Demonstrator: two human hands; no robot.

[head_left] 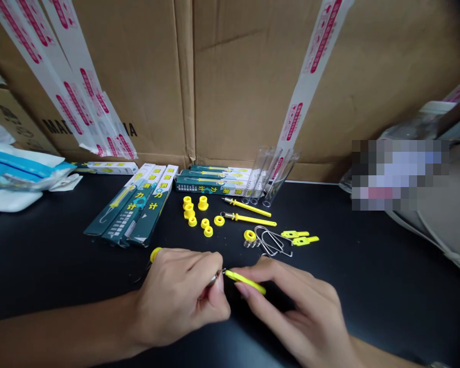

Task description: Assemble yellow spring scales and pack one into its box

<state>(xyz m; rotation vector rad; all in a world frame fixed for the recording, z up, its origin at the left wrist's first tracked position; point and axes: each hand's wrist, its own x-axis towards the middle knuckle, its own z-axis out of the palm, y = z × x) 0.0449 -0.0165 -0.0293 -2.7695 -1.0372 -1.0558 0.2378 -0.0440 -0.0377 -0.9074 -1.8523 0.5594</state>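
Note:
My left hand (180, 296) is closed in a fist around a spring-scale part, mostly hidden; its silvery metal end (214, 278) shows between thumb and forefinger. At the outer side of that fist a yellow cap (155, 254) pokes out, with a thin dark hook-like wire below it. Between thumb and fingers, my right hand (299, 306) pinches a yellow plastic strip (247, 282). The strip's near end meets a small wire loop (224, 272) at the left fingertips; whether they are hooked together I cannot tell.
Behind my hands lie yellow caps (203, 203), two yellow rods with springs (253, 220), wire hooks (274, 241) and yellow tabs (305, 240). Clear tubes (274, 184) lean by spring-scale boxes (214, 184); more boxes (138, 204) lie left. A cardboard box (230, 76) backs the table.

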